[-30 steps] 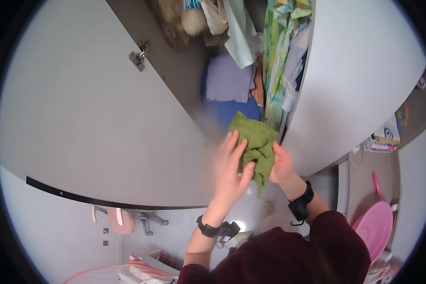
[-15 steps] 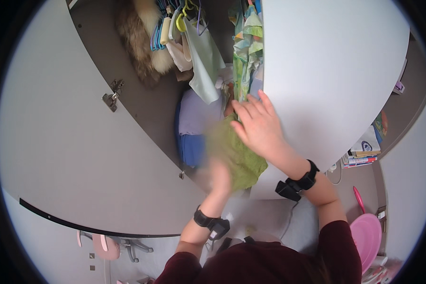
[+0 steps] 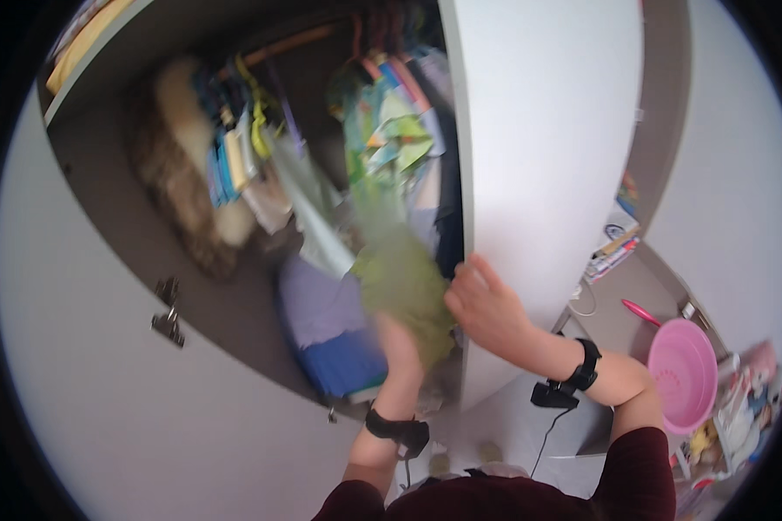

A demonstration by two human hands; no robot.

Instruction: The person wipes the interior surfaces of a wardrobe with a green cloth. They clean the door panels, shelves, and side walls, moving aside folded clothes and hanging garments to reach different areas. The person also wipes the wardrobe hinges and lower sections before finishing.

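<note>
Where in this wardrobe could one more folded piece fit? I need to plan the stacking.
Little room shows. The folded stack fills the low middle, hanging clothes crowd above it, and both hands, left hand and right hand, press a green cloth beside the right door. Only the dark strip between the left door and the stack looks bare.

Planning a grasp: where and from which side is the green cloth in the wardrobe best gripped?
Probably the lower end of the green cloth, coming from below and in front. It hangs bunched and blurred in the open wardrobe, with hanging clothes crowding its top and the white door close on its right. The left hand already meets it from beneath; the right hand is at its right edge.
</note>
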